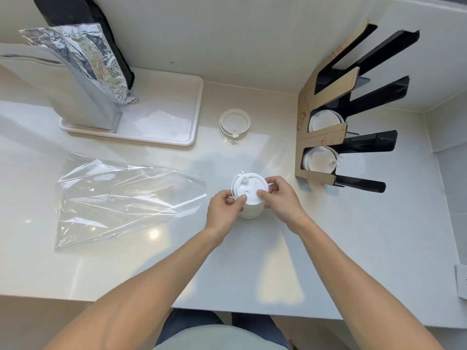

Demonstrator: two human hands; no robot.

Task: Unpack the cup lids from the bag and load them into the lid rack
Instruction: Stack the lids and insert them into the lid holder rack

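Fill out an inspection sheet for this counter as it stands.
Surface: pale glossy counter, glare spots.
Job's things: white lid stack held upright; empty clear bag lying flat on the left; lid rack at the right, lids in two lower slots.
Clutter: small lid pile loose behind the stack; foil pouches on a white tray.
Grippers: left hand and right hand both grip the stack.
Cables: nothing seen.
Surroundings: white walls.

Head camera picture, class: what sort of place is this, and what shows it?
Probably a drinks-shop or café prep counter. A lid rack holds white lids, both hands (left hand, right hand) grip a stack of cup lids, and foil pouches stand on a tray.
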